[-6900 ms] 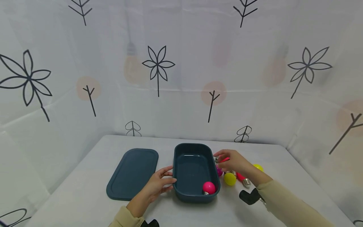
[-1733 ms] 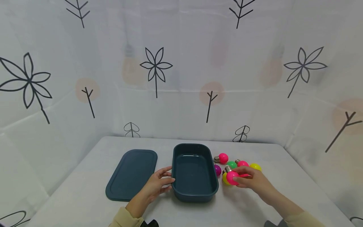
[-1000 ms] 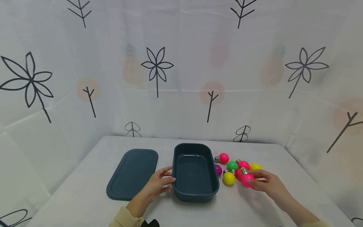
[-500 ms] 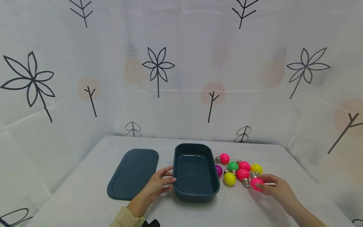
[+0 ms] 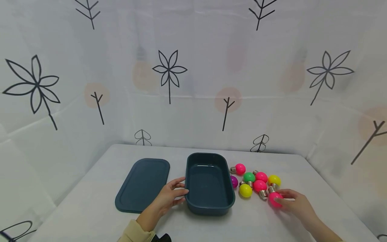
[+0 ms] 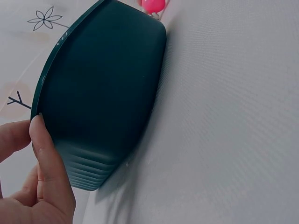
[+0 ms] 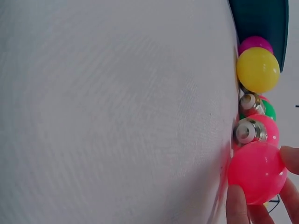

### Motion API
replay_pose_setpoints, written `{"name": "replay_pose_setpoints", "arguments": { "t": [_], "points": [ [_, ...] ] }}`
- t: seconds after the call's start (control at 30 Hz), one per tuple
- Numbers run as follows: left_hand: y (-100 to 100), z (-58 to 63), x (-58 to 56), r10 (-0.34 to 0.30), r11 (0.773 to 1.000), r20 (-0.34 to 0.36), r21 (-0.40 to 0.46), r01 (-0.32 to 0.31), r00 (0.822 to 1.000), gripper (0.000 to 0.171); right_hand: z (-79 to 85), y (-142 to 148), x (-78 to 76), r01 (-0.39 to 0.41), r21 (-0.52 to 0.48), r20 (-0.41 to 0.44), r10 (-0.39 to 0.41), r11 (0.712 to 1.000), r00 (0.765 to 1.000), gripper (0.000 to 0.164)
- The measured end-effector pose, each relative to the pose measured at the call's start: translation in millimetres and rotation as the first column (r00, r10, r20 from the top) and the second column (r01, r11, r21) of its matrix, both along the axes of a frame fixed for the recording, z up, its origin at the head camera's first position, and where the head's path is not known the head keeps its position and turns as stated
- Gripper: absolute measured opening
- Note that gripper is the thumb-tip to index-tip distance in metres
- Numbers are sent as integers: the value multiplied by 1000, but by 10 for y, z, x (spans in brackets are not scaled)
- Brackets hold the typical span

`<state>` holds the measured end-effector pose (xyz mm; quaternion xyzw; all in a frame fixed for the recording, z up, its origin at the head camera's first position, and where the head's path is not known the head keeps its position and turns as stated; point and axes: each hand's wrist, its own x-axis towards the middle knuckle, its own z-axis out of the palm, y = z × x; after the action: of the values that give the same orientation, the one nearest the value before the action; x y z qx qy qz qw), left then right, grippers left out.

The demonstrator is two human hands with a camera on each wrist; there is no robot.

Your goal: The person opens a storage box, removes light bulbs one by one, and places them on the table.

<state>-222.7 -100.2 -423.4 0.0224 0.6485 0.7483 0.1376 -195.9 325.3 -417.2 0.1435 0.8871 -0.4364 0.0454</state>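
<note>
In the head view, my right hand (image 5: 297, 205) pinches a pink light bulb (image 5: 274, 199) by its round globe, low at the table at the near right end of a bulb group. Its metal screw base (image 5: 271, 190) points away from me. The right wrist view shows fingers on both sides of this pink bulb (image 7: 257, 172). My left hand (image 5: 169, 196) touches the left rim of a dark teal box (image 5: 210, 210) with thumb and fingertips; the left wrist view shows them at the rim of the box (image 6: 100, 79). Inside the box, only its bare floor shows.
Right of the box lie several bulbs: a pink one (image 5: 240, 169), a purple one (image 5: 234, 182), a green one (image 5: 249, 176), yellow ones (image 5: 245, 191) and more pink ones (image 5: 260, 186). A matching lid (image 5: 143, 185) lies flat left of the box on the white table (image 5: 193, 232).
The pink bulb earlier inside the box is out of it. My right hand has moved right and toward me with a pink bulb, down to the table. The left hand stays at the box rim.
</note>
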Motion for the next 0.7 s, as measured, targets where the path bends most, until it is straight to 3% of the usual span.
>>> {"name": "replay_pose_setpoints", "arguments": {
  "t": [0.37,0.7],
  "points": [
    [5,6,-5,-2,1000,-3,-2,2,1000,63,-89,36,-71,27,-37,-3,-27,999,1000,69],
    [6,16,-2,-4,1000,4,-9,4,1000,59,-22,111,-34,-3,-20,-42,2,1000,999,78]
  ]
}}
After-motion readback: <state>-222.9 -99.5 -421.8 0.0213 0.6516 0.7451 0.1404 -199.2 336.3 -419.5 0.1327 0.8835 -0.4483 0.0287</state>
